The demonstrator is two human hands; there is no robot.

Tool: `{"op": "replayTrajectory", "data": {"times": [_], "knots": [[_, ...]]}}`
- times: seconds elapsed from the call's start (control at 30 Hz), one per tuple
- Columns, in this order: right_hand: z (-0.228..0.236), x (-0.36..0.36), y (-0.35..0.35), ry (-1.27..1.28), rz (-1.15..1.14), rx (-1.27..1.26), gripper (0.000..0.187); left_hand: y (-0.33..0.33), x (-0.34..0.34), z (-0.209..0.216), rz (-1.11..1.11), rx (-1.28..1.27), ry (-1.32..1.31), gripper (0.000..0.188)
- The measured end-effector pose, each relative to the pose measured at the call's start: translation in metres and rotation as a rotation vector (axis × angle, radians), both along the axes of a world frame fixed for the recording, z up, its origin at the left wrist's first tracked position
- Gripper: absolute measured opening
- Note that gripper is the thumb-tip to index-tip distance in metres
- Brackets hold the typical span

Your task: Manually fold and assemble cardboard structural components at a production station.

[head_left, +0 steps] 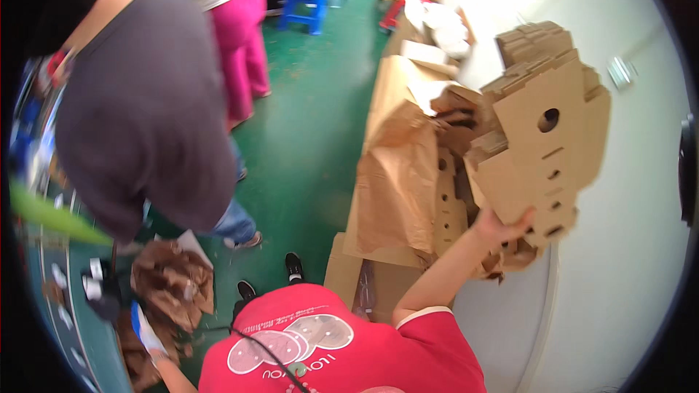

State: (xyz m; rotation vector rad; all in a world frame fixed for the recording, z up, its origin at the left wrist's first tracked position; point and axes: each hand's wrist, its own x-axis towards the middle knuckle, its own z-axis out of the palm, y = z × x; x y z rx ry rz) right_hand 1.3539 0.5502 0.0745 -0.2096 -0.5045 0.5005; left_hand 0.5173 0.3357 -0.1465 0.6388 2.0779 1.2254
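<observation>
My right hand (504, 228) is closed on the lower edge of a stack of flat, die-cut cardboard sheets (530, 147), which stands tilted by the white wall. Round holes and slots run down the front sheet. More cut cardboard (448, 207) sits just left of it, beside a large crumpled sheet of brown paper (397, 175). Down at the lower left, my left hand (158, 356) is closed on a flat white and blue item (145, 330) whose kind I cannot make out. Crumpled brown paper (172, 282) lies close to that hand.
A person in a dark top (145, 116) bends over the workbench (65, 269) at left. Beyond stands another person in pink trousers (240, 51). A blue stool (306, 6) is farther back on the green floor (306, 124). An open cardboard box (340, 269) stands near my right side.
</observation>
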Motion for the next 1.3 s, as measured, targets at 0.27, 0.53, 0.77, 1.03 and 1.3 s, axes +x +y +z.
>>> {"op": "replayTrajectory", "data": {"times": [0.27,0.53,0.77,1.03,1.3], "knots": [[0.127,-0.143,-0.009,0.073,-0.202,-0.026,0.056,-0.025,0.004,0.064,0.022,0.16,0.457,0.039],[0.208,-0.406,-0.077,-0.023,0.31,0.032,0.073,-0.166,-0.042,0.135,0.174,0.682,0.112,0.044],[0.213,-0.633,-0.172,-0.292,0.739,0.093,0.061,-0.217,-0.036,0.235,-0.189,1.025,0.071,0.07],[0.147,-0.875,-0.332,-0.563,1.655,-0.23,0.025,-0.225,-0.075,0.279,0.136,1.677,-0.278,0.07],[0.05,-0.99,-0.407,-0.997,1.732,0.224,0.085,-0.284,-0.188,0.304,0.808,1.799,-0.096,0.051]]}}
